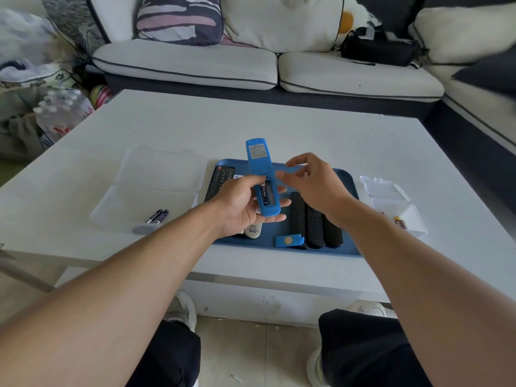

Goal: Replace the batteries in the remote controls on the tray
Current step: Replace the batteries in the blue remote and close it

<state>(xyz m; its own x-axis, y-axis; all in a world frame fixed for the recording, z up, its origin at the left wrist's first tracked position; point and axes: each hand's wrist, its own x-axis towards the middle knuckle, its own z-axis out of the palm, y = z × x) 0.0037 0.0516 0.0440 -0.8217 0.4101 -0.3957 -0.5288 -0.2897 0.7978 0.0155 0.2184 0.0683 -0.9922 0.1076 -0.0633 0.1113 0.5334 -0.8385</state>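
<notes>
— Where's the remote?

— The blue remote [261, 174] is in your left hand [245, 205], fingers wrapped round its lower end, back facing you, one battery [263, 193] seated. It looks light, stiff and smooth, so grip its sides.

— And my right hand [310, 182]?

— Just beside it, fingers loosely bent, seemingly holding nothing. Below lies the tray [347, 188].

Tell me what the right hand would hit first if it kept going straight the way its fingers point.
Most likely the blue remote. The right hand points its fingers left toward the open battery bay, which the left hand holds up above the tray. Depth is uncertain from a single view, but nothing else lies between.
</notes>
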